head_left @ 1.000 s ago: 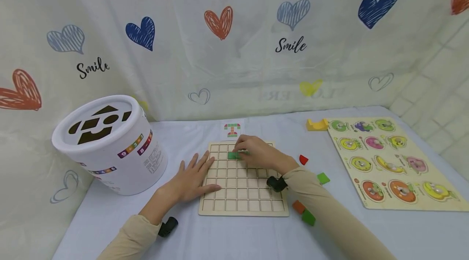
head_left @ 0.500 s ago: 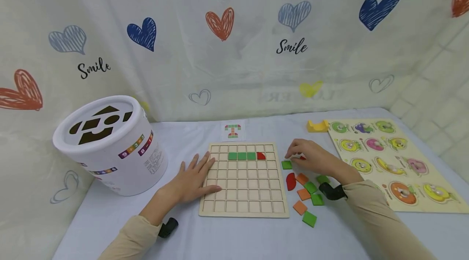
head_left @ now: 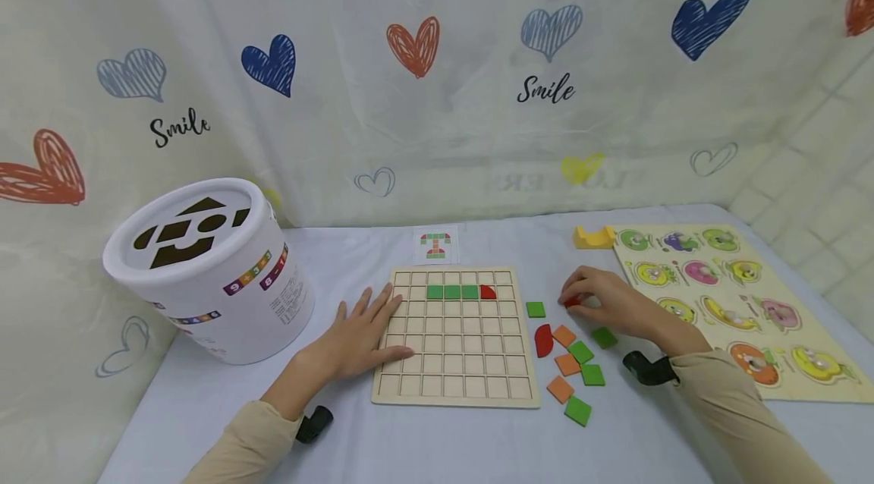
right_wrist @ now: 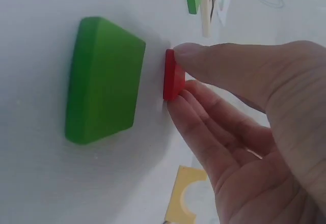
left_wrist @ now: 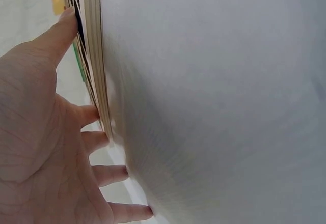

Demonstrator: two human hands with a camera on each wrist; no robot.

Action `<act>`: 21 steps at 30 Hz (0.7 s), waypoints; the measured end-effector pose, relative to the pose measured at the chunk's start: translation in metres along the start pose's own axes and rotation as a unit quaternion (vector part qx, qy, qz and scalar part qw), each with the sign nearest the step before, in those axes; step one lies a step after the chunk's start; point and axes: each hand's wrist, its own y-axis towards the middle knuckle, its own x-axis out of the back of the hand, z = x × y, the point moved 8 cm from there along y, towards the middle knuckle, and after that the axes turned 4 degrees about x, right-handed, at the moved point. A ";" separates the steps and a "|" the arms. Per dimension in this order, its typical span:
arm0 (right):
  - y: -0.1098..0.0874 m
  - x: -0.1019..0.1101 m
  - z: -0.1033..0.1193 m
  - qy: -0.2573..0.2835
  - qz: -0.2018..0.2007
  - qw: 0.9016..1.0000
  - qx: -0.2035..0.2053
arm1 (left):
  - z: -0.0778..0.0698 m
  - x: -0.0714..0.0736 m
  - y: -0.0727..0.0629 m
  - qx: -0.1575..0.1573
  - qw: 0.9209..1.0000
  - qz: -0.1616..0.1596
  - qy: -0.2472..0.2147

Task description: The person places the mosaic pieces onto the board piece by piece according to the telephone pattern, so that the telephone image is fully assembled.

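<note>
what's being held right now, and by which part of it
The right hand pinches a red piece by its two opposite ends. The left hand holds nothing; it rests spread at the board's left edge.

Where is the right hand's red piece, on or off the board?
Off: the right hand pinches the red piece right of the board.

Red piece partly hidden by right fingers; fine print on canister illegible; fruit board cropped at right.
</note>
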 end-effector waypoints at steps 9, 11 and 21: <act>0.006 0.002 -0.006 0.031 0.023 0.998 -0.039 | -0.001 0.001 -0.001 -0.004 1.000 -0.003 -0.001; 0.008 0.001 -0.009 0.040 0.034 0.997 -0.052 | -0.001 0.001 -0.001 -0.004 1.000 -0.004 -0.003; 0.009 0.001 -0.018 0.064 0.042 0.993 -0.094 | -0.001 0.001 -0.001 -0.003 1.000 0.000 0.000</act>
